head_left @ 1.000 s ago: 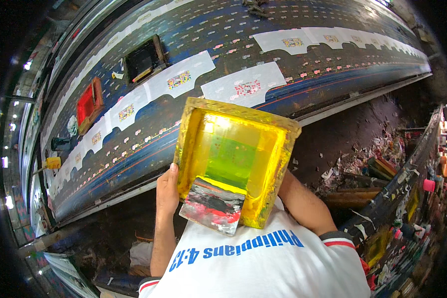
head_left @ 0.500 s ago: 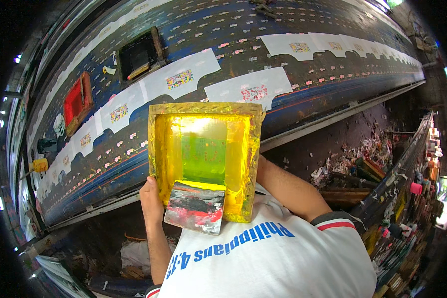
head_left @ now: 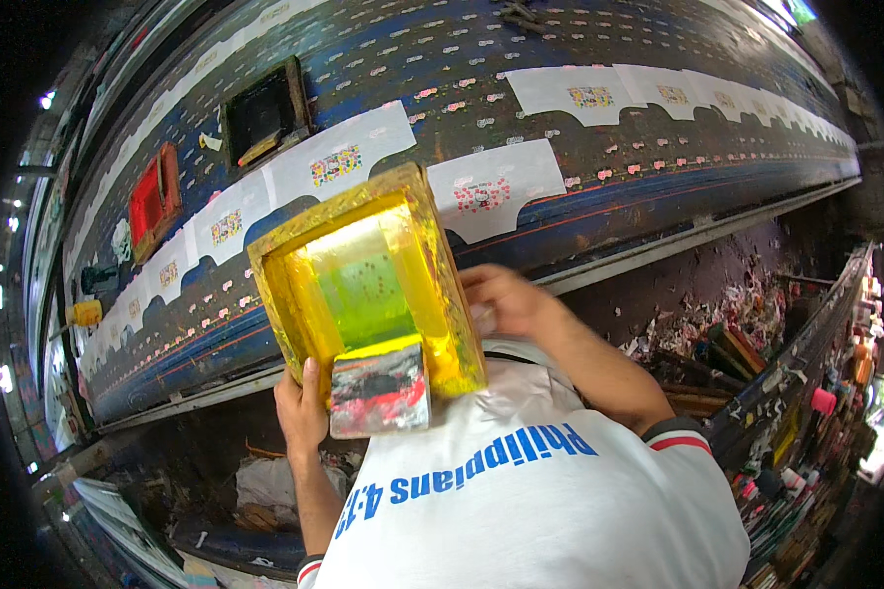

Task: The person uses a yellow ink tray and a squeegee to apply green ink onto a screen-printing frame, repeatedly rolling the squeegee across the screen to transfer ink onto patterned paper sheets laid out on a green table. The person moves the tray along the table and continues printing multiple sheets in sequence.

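A wooden screen-printing frame (head_left: 265, 285), coated in yellow ink, is held up in front of my chest, tilted to the left. My left hand (head_left: 302, 407) grips its lower left edge, with the thumb on the near side. A squeegee (head_left: 380, 393), smeared grey, black and red, leans inside the frame's lower end and sticks out past it. Greenish mesh (head_left: 368, 294) shows in the middle of the screen. Just off the frame's right side is my right hand (head_left: 509, 299), fingers bent and blurred; whether they hold anything is unclear.
Ahead runs a long dark printing table (head_left: 648, 177) with white cut fabric pieces (head_left: 496, 187) bearing colourful prints. A black-inked frame (head_left: 265, 113) and a red-inked frame (head_left: 154, 201) lie on it at left. Scraps and wooden pieces (head_left: 732, 348) fill a trough at right.
The frame has tipped to the left and shifted left with my left hand and the squeegee. My right hand has come out from behind the frame to its right side.
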`<state>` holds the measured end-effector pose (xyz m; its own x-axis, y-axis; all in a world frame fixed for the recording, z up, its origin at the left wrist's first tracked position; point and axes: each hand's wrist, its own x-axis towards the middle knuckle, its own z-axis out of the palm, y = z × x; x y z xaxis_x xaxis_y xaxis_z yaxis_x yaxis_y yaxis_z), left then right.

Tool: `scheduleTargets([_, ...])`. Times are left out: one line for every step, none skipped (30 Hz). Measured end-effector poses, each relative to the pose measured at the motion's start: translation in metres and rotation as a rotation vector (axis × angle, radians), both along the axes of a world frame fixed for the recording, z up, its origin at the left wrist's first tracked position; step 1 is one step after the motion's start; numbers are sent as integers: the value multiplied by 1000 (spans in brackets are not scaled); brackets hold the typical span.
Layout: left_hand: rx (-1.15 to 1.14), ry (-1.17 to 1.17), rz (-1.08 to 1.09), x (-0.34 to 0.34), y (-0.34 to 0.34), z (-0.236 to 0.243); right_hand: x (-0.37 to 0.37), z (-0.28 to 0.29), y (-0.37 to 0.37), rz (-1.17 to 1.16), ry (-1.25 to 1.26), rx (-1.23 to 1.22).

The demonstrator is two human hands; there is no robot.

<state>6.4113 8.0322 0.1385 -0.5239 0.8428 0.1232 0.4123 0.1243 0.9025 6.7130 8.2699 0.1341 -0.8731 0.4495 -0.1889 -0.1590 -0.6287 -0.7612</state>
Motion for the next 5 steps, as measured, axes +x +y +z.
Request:
scheduleTargets([68,-14,19,11,12,-6,34,1,25,-75,22,130])
scheduleTargets([20,-12,32,11,16,-12,51,25,29,-280,119,66])
scheduleTargets([60,-77,45,20,27,-16,82,37,48,-333,261,-10])
scheduleTargets([76,-89,50,29,40,-16,116,52,69,-439,264,-36])
scheduleTargets([93,-100,49,38,56,-17,121,54,71,-436,259,-41])
